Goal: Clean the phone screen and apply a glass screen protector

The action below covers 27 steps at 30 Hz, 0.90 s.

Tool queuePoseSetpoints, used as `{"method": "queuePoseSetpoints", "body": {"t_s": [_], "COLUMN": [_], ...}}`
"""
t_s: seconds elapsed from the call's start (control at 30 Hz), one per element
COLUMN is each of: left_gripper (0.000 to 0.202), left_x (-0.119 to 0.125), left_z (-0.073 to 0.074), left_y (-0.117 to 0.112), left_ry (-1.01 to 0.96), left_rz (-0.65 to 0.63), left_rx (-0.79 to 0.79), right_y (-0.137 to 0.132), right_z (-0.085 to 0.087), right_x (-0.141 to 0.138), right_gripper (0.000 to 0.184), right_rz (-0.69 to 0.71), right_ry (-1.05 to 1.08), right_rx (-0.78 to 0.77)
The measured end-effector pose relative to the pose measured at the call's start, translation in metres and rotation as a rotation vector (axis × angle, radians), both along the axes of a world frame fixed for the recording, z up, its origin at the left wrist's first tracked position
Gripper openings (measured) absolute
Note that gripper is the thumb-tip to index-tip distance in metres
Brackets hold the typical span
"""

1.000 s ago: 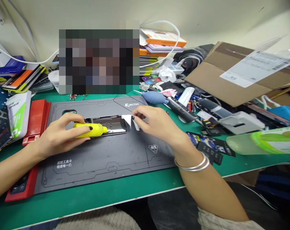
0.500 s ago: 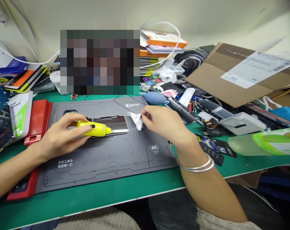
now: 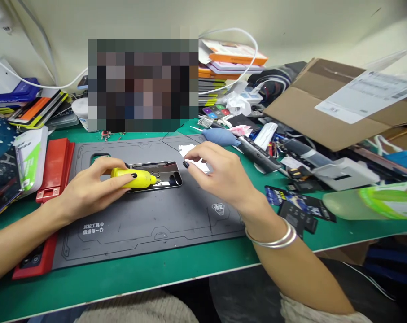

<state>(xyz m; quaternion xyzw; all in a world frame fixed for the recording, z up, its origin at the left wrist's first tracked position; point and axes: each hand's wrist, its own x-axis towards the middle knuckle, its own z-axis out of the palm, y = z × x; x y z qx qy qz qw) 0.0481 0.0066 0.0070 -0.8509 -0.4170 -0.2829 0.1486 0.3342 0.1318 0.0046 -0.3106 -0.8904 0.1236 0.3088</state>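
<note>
A small yellow squeeze bottle lies tilted in my left hand, which is shut on it between thumb and fingers. Its nozzle points right, over a phone with a glossy dark face and droplets on it. To the phone's right, a white tissue rests on the grey work mat, partly covered by my right hand. That hand hovers with thumb and fingers curved and apart, nothing visible between them.
A red tool borders the mat's left side. Tools, a blue air blower, batteries and a cardboard box crowd the right. A green bottle lies at the far right. The back centre is pixelated.
My right hand has let go of the tissue, which now lies flatter on the mat, and its fingers have come apart, shifting left. My left hand has barely moved with the yellow bottle.
</note>
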Motion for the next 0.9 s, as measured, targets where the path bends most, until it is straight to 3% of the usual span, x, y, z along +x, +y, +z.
{"method": "queuePoseSetpoints", "body": {"t_s": [0.23, 0.3, 0.37, 0.5, 0.57, 0.67, 0.73, 0.9], "left_gripper": [0.028, 0.028, 0.029, 0.028, 0.020, 0.015, 0.019, 0.025], "left_x": [0.002, 0.002, 0.001, 0.000, 0.002, 0.010, 0.017, 0.031], "left_z": [0.000, 0.003, 0.006, 0.012, 0.015, 0.019, 0.025, 0.038], "left_y": [0.001, 0.001, -0.001, -0.007, -0.010, -0.011, -0.010, -0.006], "left_ry": [-0.031, -0.041, -0.038, 0.049, 0.087, 0.139, 0.179, 0.231], "left_rz": [-0.003, -0.023, -0.045, -0.143, -0.230, -0.325, -0.331, -0.370], "left_rx": [0.082, 0.133, 0.159, 0.155, 0.179, 0.259, 0.315, 0.339], "right_y": [0.003, -0.003, -0.013, -0.038, -0.049, -0.059, -0.063, -0.068], "right_z": [0.001, 0.004, 0.007, 0.005, 0.000, -0.011, -0.017, -0.022], "right_x": [-0.002, -0.004, -0.006, -0.015, -0.021, -0.030, -0.034, -0.039], "right_gripper": [0.015, 0.016, 0.020, 0.017, 0.021, 0.036, 0.042, 0.046], "right_rz": [-0.032, -0.038, 0.042, 0.436, 0.587, 0.735, 0.762, 0.619], "right_ry": [0.097, 0.142, 0.146, 0.135, 0.228, 0.359, 0.428, 0.486], "right_rx": [0.003, -0.060, -0.256, -0.897, -1.111, -1.269, -1.332, -1.416]}}
